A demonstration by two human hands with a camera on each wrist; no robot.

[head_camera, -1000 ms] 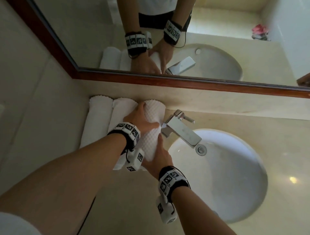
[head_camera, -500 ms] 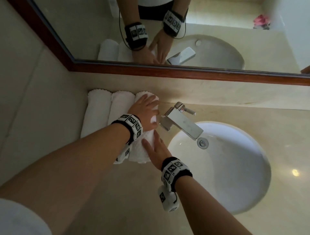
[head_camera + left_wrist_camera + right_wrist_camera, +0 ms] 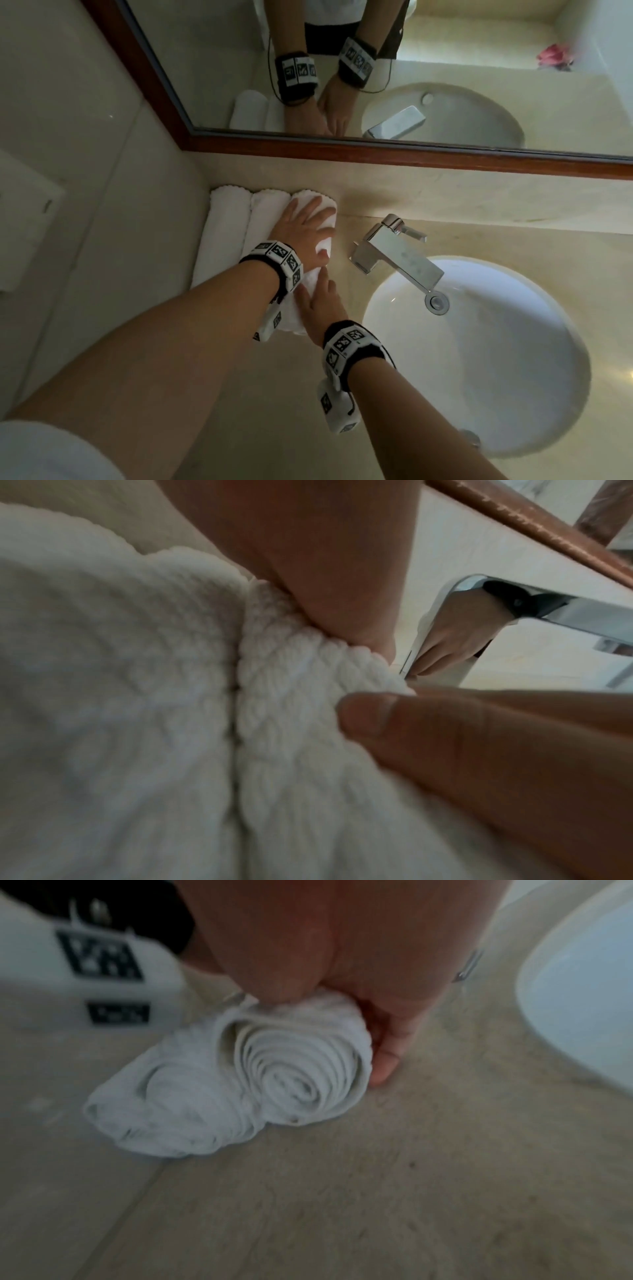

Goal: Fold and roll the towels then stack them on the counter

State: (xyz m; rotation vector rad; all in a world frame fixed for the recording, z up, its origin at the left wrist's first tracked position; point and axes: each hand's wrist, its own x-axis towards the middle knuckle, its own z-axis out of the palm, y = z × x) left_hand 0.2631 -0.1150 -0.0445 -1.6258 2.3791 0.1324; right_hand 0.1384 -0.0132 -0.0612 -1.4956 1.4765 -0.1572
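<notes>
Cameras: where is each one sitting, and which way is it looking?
Head: worn on the head, looking down at the counter, sink and three rolled towels; both forearms show, left hand and right hand on the nearest towel.
Left wrist: on the left wrist, looking along the fingers at the towel and faucet.
Right wrist: on the right wrist, low, facing the towels' spiral ends.
All three views show the towel being handled.
</notes>
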